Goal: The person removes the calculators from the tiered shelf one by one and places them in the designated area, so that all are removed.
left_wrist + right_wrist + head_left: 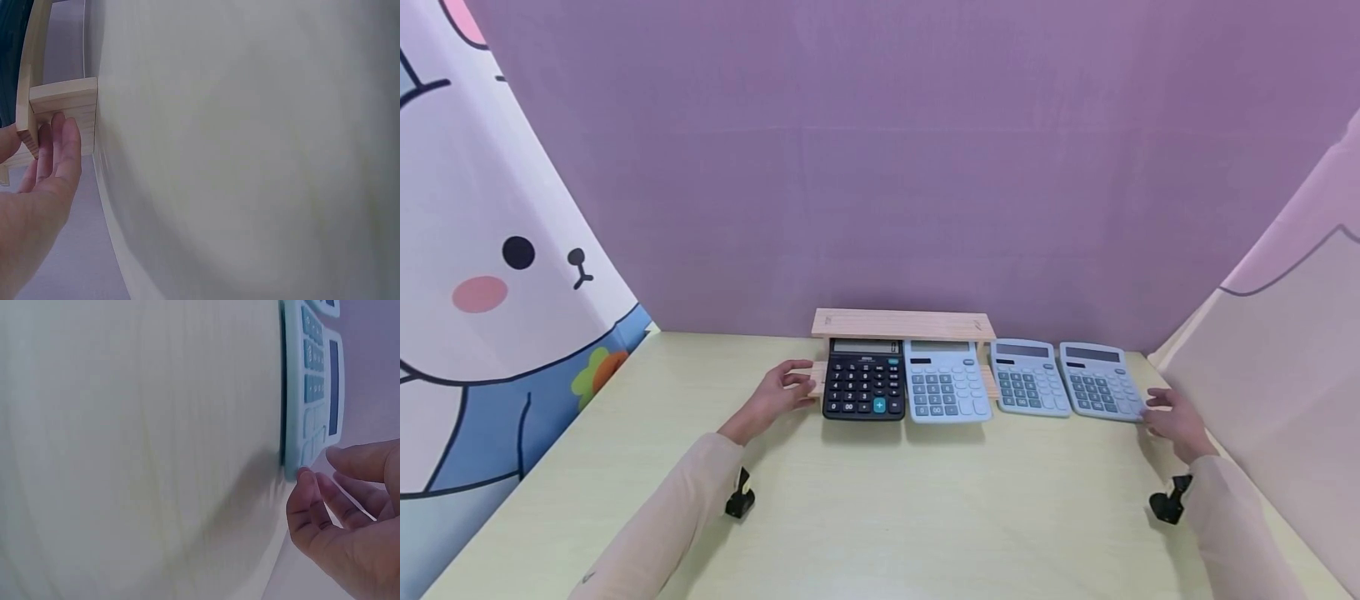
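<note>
A small wooden rack (904,323) stands at the back of the table, with a black calculator (864,383) and a pale blue calculator (948,385) leaning side by side on it. My left hand (781,390) grips the left end of the rack's front slat (26,109), thumb on one side and fingers on the other. To the right lie another pale blue calculator (1030,379) and a rightmost pale blue calculator (1101,383). With fingers loosely bent, my right hand (1176,421) touches the near right corner of the rightmost one with its fingertips; the thumb is beside its right edge.
A purple cloth wall (910,167) rises right behind the rack and calculators. Printed cloth panels stand along the left side (497,333) and right side (1292,358) of the pale wooden table (925,508). A black wrist mount (741,496) sticks out from the left sleeve.
</note>
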A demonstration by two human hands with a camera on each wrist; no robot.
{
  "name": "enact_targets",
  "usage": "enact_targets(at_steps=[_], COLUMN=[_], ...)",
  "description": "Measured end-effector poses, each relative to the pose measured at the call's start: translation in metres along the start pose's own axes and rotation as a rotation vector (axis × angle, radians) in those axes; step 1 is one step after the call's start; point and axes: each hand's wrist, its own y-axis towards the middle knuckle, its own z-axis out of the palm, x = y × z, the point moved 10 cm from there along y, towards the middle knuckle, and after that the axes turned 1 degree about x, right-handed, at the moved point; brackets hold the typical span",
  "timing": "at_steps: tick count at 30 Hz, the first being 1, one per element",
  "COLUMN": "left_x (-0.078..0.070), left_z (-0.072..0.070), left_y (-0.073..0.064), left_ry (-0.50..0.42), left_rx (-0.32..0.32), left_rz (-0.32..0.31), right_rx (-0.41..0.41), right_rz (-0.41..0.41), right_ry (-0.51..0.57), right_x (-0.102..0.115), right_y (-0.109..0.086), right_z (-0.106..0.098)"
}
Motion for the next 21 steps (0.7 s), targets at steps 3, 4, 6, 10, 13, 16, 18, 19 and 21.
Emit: enact_targets(at_steps=[3,4,6,10,13,16,18,19,21], left_x=[-0.001,-0.001,-0.002,-0.002,-0.001,-0.001,-0.001,-0.001,-0.001], left_z=[0.001,0.001,0.001,0.001,0.0,0.0,0.0,0.0,0.0], left_y=[0.0,0.0,-0.001,0.0,0.0,-0.001,-0.001,0.0,0.0], left_ry=[-0.002,-0.002,-0.005,-0.009,-0.008,-0.007,-0.005,-0.003,-0.002], left_rx=[-0.004,-0.005,-0.006,-0.007,-0.005,0.001,0.003,0.004,0.004], left_rz=[-0.004,-0.006,-0.005,-0.006,-0.004,0.003,0.008,0.009,0.008], right_rx=[-0.016,-0.025,-0.04,-0.036,-0.019,-0.015,-0.009,-0.005,0.004], right_rz=[-0.044,-0.058,-0.077,-0.101,-0.131,-0.17,-0.176,-0.176,-0.176], right_ry=[-0.004,-0.007,-0.016,-0.028,-0.022,-0.008,-0.001,0.003,0.015], right_x=[0.009,0.012,0.015,0.021,0.028,0.037,0.042,0.044,0.049], right_y=[-0.003,-0.004,-0.004,-0.003,-0.004,-0.006,-0.008,-0.009,-0.011], right_z=[0.001,0.001,0.003,0.012,0.02,0.027,0.033,0.036,0.041])
